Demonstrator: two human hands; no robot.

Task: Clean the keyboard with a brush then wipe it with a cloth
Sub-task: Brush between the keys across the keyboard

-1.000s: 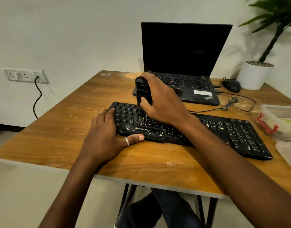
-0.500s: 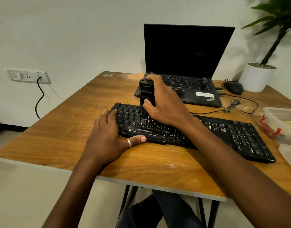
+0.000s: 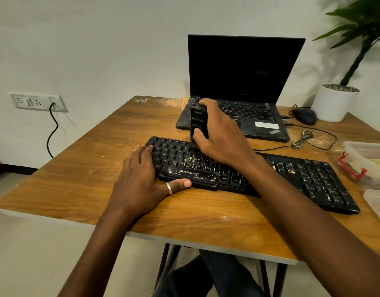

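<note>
A black keyboard (image 3: 309,179) speckled with pale crumbs lies across the wooden table (image 3: 77,168). My right hand (image 3: 221,136) grips a black brush tool (image 3: 198,122) held upright, its lower end on the keys near the keyboard's upper left part. My left hand (image 3: 142,181) rests flat on the keyboard's left end, fingers on the keys and thumb along its front edge. No cloth shows in view.
A black laptop (image 3: 245,82) stands open behind the keyboard. A mouse (image 3: 306,115) and coiled cable (image 3: 302,140) lie at the right, beside a white plant pot (image 3: 333,103). Clear plastic containers (image 3: 369,159) sit at the right edge. A wall socket (image 3: 37,101) holds a cord.
The brush and my right hand have shifted slightly to the right along the upper key rows. My left hand stays in place on the keyboard's left end.
</note>
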